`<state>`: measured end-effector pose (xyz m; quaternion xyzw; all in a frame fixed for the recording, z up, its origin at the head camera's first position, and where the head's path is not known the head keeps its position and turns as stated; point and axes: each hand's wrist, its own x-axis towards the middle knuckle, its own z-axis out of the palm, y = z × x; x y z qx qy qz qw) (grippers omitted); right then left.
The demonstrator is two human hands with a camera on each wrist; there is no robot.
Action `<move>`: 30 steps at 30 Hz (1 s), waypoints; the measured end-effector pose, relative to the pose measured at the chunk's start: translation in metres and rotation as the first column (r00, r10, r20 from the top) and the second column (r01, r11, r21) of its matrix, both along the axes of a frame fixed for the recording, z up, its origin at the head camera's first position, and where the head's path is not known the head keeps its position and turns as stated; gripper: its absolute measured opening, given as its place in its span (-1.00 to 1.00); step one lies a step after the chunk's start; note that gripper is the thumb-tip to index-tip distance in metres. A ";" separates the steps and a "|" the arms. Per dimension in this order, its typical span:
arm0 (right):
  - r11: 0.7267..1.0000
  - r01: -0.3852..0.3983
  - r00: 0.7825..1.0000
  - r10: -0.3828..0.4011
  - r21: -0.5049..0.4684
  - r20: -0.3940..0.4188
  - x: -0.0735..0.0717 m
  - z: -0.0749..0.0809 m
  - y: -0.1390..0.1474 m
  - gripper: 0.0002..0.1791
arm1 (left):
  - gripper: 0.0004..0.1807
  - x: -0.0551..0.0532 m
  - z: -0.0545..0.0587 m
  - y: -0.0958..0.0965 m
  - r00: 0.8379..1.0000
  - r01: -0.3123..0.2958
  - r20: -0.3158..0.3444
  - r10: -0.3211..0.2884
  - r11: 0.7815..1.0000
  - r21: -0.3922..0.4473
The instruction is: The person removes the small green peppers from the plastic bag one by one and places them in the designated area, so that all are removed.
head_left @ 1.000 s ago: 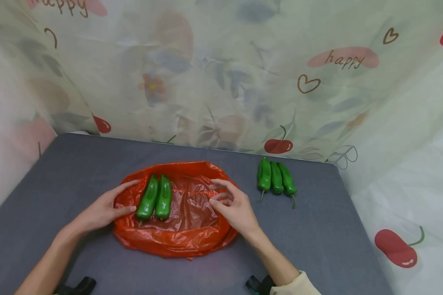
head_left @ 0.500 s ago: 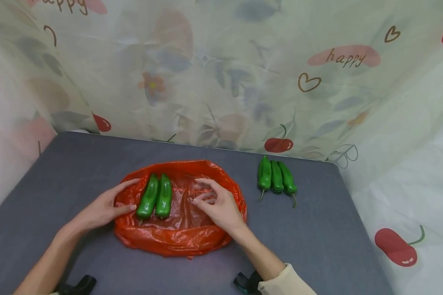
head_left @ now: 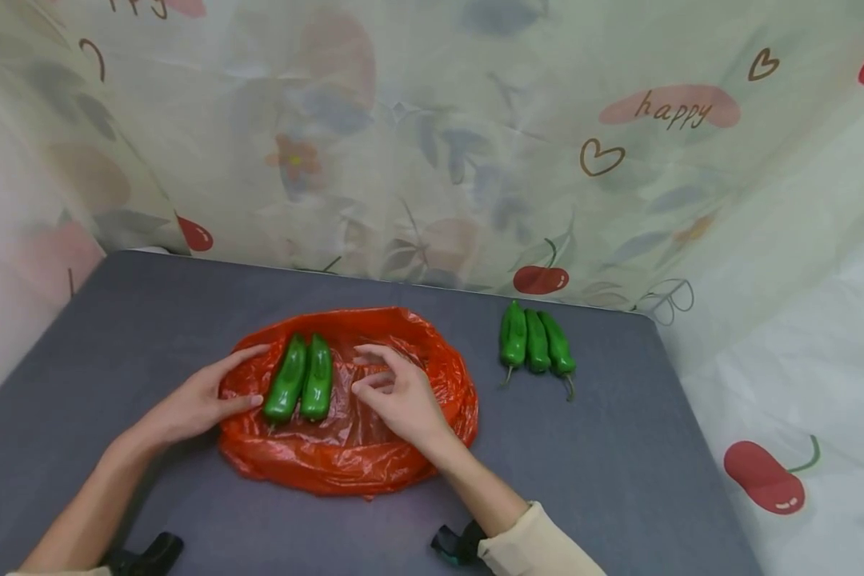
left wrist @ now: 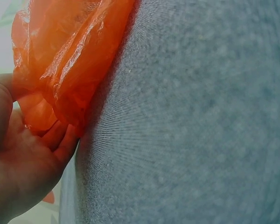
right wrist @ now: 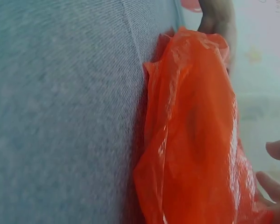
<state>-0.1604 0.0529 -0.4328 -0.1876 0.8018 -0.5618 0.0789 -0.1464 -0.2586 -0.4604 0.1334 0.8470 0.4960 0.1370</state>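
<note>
A red plastic bag [head_left: 346,468] lies on the table with its mouth spread open. Two green peppers [head_left: 318,378] rest side by side in its left part. My left hand [head_left: 198,400] grips the bag's left rim, thumb on the inner side and fingers at the outside. In the left wrist view, the fingers of that hand [left wrist: 28,158] curl under the crinkled plastic [left wrist: 79,56]. Over the right half of the bag's mouth hovers my right hand [head_left: 403,400], thumb and fingers loosely bent and apart, holding nothing.
Three more green peppers [head_left: 537,340] lie in a row near the table's back right edge, stems toward me. The table has a dark grey cloth [head_left: 605,480]. A printed curtain [head_left: 432,144] hangs right behind it and along the sides.
My right hand has moved left from the bag's right rim to over the middle of its mouth. My left hand keeps its hold, and the peppers have stayed put.
</note>
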 end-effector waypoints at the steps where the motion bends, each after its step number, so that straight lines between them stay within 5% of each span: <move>1: 1.000 -0.002 1.000 0.002 0.001 -0.006 -0.001 -0.001 -0.002 -0.50 | -0.21 0.000 0.000 0.000 1.000 0.000 0.000 0.000 1.000 -0.001; 30: 0.960 0.042 0.999 -0.050 0.275 0.023 -0.006 -0.017 -0.047 -0.35 | -0.21 -0.001 -0.002 0.000 1.000 -0.018 0.025 0.018 1.000 -0.019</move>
